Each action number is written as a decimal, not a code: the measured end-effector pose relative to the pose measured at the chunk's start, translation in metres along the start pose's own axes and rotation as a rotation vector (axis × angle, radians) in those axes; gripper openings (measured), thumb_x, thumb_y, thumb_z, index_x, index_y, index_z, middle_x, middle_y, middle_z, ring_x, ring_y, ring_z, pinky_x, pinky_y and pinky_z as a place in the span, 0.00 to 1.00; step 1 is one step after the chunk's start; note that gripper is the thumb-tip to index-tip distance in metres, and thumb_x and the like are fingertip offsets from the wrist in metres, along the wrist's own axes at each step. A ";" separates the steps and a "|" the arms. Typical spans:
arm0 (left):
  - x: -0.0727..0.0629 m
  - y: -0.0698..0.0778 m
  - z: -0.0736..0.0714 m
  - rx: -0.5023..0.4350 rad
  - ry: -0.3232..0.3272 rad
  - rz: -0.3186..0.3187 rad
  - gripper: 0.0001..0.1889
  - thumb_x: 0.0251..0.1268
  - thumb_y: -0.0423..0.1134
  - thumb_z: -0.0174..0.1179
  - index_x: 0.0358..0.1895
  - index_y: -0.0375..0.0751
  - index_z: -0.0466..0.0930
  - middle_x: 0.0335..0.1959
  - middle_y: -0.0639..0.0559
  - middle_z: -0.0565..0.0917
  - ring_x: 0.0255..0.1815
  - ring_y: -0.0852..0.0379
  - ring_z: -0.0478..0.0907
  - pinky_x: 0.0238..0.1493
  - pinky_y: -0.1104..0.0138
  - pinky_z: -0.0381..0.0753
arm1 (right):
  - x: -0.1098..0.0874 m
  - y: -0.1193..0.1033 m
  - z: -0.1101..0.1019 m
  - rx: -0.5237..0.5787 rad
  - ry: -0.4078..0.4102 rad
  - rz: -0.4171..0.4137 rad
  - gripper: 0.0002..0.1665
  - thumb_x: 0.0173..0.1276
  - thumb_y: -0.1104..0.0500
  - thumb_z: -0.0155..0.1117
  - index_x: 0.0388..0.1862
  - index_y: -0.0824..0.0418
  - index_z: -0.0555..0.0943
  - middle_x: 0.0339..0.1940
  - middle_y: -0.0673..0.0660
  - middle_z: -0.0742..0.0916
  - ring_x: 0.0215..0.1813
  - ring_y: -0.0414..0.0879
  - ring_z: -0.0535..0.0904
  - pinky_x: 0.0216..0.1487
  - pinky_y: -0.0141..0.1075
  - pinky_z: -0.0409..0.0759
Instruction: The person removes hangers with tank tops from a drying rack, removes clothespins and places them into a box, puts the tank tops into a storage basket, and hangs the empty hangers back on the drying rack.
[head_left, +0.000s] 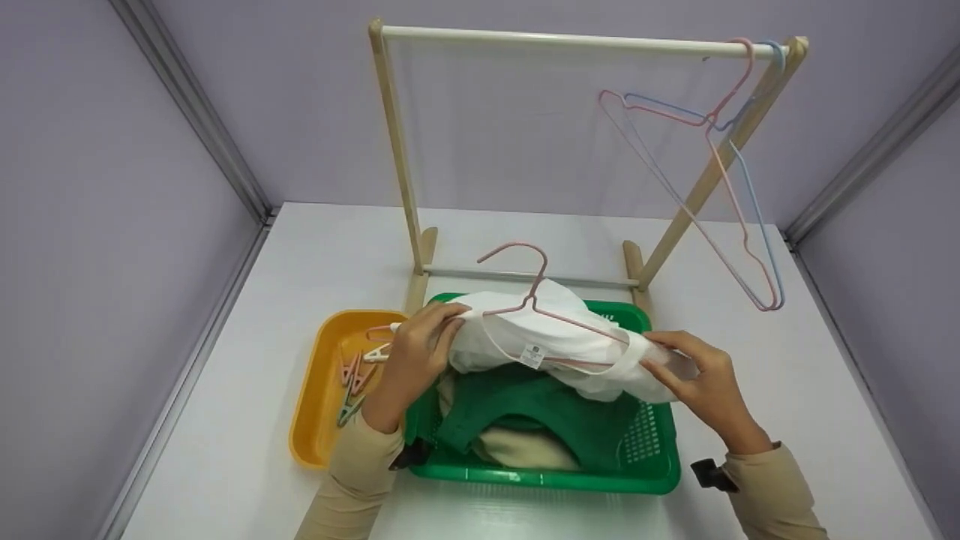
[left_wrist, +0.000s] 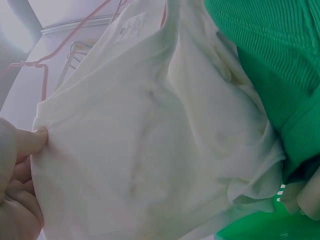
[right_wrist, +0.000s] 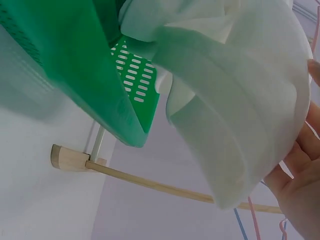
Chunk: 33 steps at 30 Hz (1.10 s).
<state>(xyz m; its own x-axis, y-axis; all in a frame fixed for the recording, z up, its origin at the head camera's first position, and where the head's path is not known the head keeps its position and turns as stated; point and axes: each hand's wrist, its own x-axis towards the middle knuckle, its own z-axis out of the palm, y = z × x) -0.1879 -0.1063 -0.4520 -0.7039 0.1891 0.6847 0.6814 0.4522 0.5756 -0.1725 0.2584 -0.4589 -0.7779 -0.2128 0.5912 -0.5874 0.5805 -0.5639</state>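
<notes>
A white shirt [head_left: 517, 330] is held up over the green basket [head_left: 540, 477], its label [head_left: 533, 355] showing at the neckline. A pink hanger [head_left: 532, 300] lies partly inside the shirt, its hook standing above the collar. My left hand [head_left: 417, 349] pinches the shirt's left shoulder, and one hanger end sticks out beyond that hand. In the left wrist view, thumb and fingers grip the cloth's edge. At the opposite shoulder my right hand [head_left: 705, 379] holds the white fabric between thumb and fingers. The hanger's right end is hidden by cloth.
Green clothing [head_left: 540, 397] and a beige piece [head_left: 525, 448] lie in the basket. Left of it, an orange tray [head_left: 307, 420] holds several clothespins [head_left: 352, 379]. Behind stands a rack with a white rail [head_left: 555, 39]; a pink hanger [head_left: 739, 187] and a blue hanger [head_left: 759, 199] hang at its right.
</notes>
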 end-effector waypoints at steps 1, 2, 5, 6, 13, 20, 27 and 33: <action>0.000 0.000 0.000 -0.007 0.001 0.002 0.08 0.65 0.27 0.58 0.44 0.33 0.82 0.41 0.42 0.86 0.45 0.50 0.84 0.50 0.59 0.85 | 0.000 0.000 0.001 0.002 0.006 -0.004 0.23 0.44 0.77 0.74 0.41 0.65 0.86 0.36 0.61 0.89 0.46 0.20 0.76 0.54 0.10 0.71; 0.000 0.000 0.000 -0.011 0.002 0.004 0.08 0.65 0.27 0.58 0.44 0.33 0.82 0.41 0.42 0.86 0.45 0.50 0.84 0.50 0.59 0.85 | 0.001 0.000 0.002 0.010 0.014 -0.010 0.22 0.44 0.78 0.73 0.40 0.65 0.86 0.35 0.61 0.89 0.45 0.20 0.77 0.54 0.10 0.72; 0.000 0.000 0.001 -0.019 0.009 0.015 0.08 0.65 0.26 0.57 0.44 0.33 0.82 0.41 0.42 0.86 0.44 0.50 0.84 0.48 0.59 0.86 | 0.001 0.001 0.004 0.028 0.036 -0.041 0.19 0.44 0.81 0.71 0.35 0.66 0.86 0.32 0.62 0.88 0.43 0.20 0.78 0.52 0.11 0.73; 0.000 -0.001 0.001 -0.016 0.012 0.021 0.08 0.65 0.26 0.58 0.44 0.33 0.82 0.40 0.42 0.86 0.44 0.50 0.84 0.47 0.59 0.86 | 0.002 0.001 0.004 0.038 0.040 -0.051 0.19 0.44 0.81 0.71 0.34 0.66 0.86 0.31 0.63 0.88 0.43 0.20 0.79 0.52 0.12 0.74; 0.000 -0.007 -0.002 -0.004 0.029 0.022 0.08 0.64 0.26 0.58 0.44 0.33 0.82 0.39 0.42 0.86 0.42 0.50 0.84 0.44 0.61 0.87 | 0.002 0.007 -0.001 0.063 0.058 -0.026 0.16 0.47 0.82 0.68 0.33 0.68 0.86 0.31 0.59 0.89 0.42 0.19 0.79 0.52 0.13 0.75; 0.001 -0.009 -0.007 -0.030 0.055 0.018 0.08 0.64 0.25 0.57 0.44 0.31 0.82 0.38 0.41 0.85 0.41 0.50 0.85 0.44 0.61 0.87 | -0.001 0.015 -0.007 0.219 0.094 0.039 0.13 0.51 0.84 0.63 0.33 0.74 0.85 0.36 0.40 0.89 0.41 0.25 0.83 0.49 0.15 0.79; 0.001 -0.010 -0.007 -0.054 0.096 -0.005 0.08 0.64 0.25 0.58 0.44 0.31 0.82 0.38 0.41 0.85 0.40 0.50 0.85 0.48 0.72 0.84 | -0.003 0.014 -0.014 0.270 0.075 0.289 0.07 0.59 0.79 0.61 0.36 0.77 0.83 0.33 0.34 0.87 0.36 0.29 0.83 0.42 0.18 0.81; 0.000 -0.010 -0.006 -0.068 0.126 -0.047 0.08 0.65 0.26 0.57 0.45 0.31 0.82 0.40 0.40 0.86 0.42 0.50 0.85 0.52 0.77 0.82 | 0.001 0.007 -0.020 0.276 0.036 0.575 0.10 0.66 0.67 0.62 0.40 0.76 0.84 0.30 0.33 0.87 0.34 0.31 0.83 0.38 0.22 0.84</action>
<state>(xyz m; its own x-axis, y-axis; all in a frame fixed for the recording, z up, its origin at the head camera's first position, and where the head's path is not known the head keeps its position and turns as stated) -0.1931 -0.1163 -0.4550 -0.7074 0.0568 0.7045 0.6634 0.3974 0.6340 -0.1733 0.2781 -0.4509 -0.9808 0.1020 0.1659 -0.1175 0.3693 -0.9219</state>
